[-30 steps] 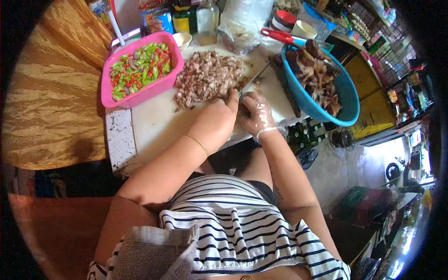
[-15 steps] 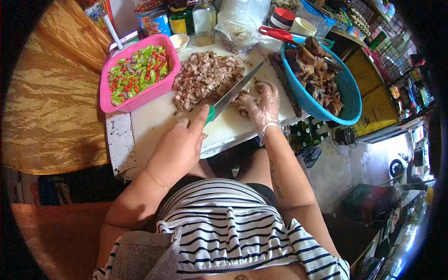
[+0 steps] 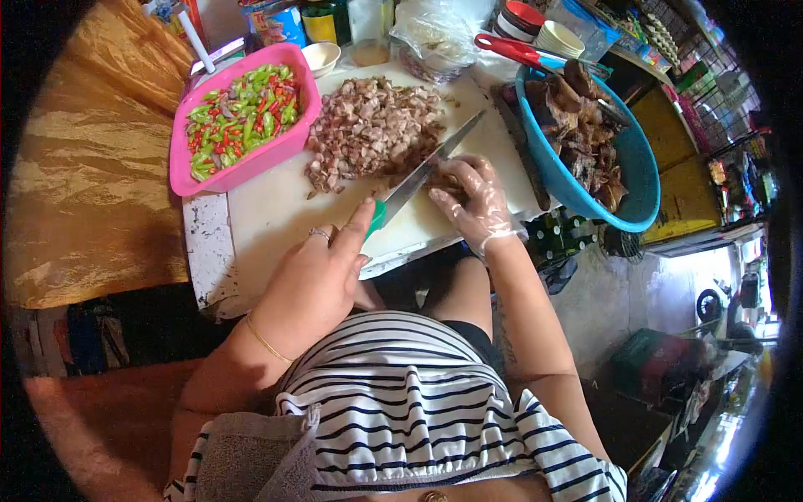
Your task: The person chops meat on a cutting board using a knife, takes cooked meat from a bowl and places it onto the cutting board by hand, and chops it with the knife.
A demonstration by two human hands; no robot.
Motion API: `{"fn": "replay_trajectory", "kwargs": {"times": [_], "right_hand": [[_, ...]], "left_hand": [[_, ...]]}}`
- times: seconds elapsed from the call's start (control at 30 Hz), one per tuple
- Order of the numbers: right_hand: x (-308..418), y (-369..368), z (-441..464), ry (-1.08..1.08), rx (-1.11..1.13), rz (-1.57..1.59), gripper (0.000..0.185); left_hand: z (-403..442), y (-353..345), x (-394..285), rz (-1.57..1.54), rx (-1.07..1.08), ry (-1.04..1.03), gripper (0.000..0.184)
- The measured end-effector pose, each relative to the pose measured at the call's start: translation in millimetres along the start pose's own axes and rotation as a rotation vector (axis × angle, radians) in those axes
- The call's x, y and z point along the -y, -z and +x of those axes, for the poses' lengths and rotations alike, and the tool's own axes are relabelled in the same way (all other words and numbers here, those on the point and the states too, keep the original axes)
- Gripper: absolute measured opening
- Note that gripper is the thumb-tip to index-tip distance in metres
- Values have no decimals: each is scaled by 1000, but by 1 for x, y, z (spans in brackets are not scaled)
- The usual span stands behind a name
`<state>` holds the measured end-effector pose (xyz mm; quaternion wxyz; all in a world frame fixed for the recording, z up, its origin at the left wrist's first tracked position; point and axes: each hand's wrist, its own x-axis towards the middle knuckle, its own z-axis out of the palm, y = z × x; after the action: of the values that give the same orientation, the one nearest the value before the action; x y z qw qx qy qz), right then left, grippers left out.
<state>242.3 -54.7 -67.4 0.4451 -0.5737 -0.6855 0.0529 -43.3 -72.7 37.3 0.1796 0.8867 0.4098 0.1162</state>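
Note:
My left hand (image 3: 314, 268), bare and wearing a ring, is closed round the green handle (image 3: 375, 219) of a kitchen knife. The knife's long blade (image 3: 427, 170) slants up and right over the white cutting board (image 3: 276, 219). On the blade's right side, my right hand (image 3: 473, 197) wears a clear plastic glove. Its fingers are curled down on a small piece of meat (image 3: 434, 181), mostly hidden by the glove and blade. Left of the blade lies a heap of chopped meat (image 3: 376, 125).
A pink basin (image 3: 242, 171) of cut green and red chillies stands on the left. At right, a blue basin (image 3: 640, 197) holds large browned meat pieces, with red-handled tongs (image 3: 508, 48) by its rim. Behind are a small white bowl (image 3: 320, 58), plastic bags (image 3: 431, 42) and stacked bowls (image 3: 560, 39).
My gloved right hand has drawn in closer to the blade, its fingers more curled. The knife remains in my left hand, and the whole view has shifted slightly.

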Motion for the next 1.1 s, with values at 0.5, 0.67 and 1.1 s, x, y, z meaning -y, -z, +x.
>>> {"fn": "replay_trajectory", "kwargs": {"times": [0.5,0.67,1.1], "right_hand": [[3,5,10,-113,167,-65,31],[-10,4,2,-158,190,222,37],[-9,-9,13,-29,117,-39,27]], "left_hand": [[91,-66,-7,95,7,-68,67],[66,-61,32,-75,-188,-187,66],[55,-23,-13,34,110,27,64]]}}
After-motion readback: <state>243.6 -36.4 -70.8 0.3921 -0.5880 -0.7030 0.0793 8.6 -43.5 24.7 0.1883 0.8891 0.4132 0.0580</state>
